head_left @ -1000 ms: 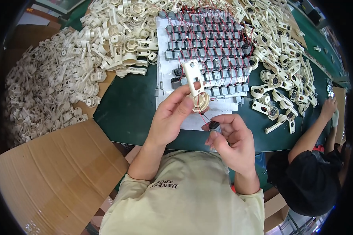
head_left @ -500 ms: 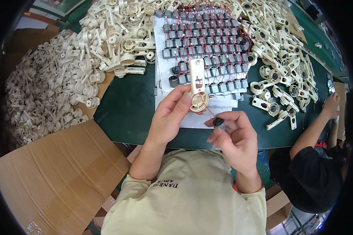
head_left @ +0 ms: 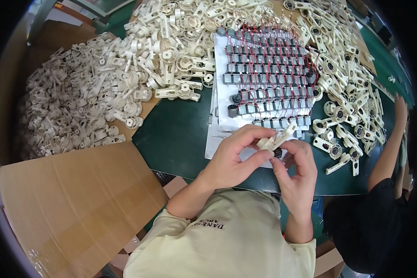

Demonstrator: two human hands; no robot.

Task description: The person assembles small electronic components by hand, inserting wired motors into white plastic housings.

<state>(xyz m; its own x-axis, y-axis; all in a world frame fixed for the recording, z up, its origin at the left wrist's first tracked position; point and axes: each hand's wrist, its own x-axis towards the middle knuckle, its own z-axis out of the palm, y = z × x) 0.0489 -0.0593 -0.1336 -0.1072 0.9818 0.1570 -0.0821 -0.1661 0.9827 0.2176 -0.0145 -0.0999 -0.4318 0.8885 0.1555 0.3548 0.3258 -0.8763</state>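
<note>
My left hand (head_left: pixel 236 153) is closed round a cream plastic housing (head_left: pixel 282 135), a long handle-like part with a round end, now tilted with its slotted arm pointing up and right. Against its round end, my right hand (head_left: pixel 297 169) pinches a small black motor (head_left: pixel 277 153). Fingers of both hands nearly meet there and hide where the two parts touch. Just beyond the hands, rows of small grey motors (head_left: pixel 264 95) with red wires lie on white sheets (head_left: pixel 213 146).
Loose cream housings (head_left: pixel 171 55) heap up at the far left and fill the carton (head_left: pixel 74 204) at left. Housings with black centres (head_left: pixel 336 150) lie to the right on the green table (head_left: pixel 171 134). Beyond them is a co-worker's arm (head_left: pixel 388 148).
The housing has tipped from upright to slanting, and my hands have come together, bringing the black motor against it. My view has shifted left. The co-worker's arm has reached farther out.
</note>
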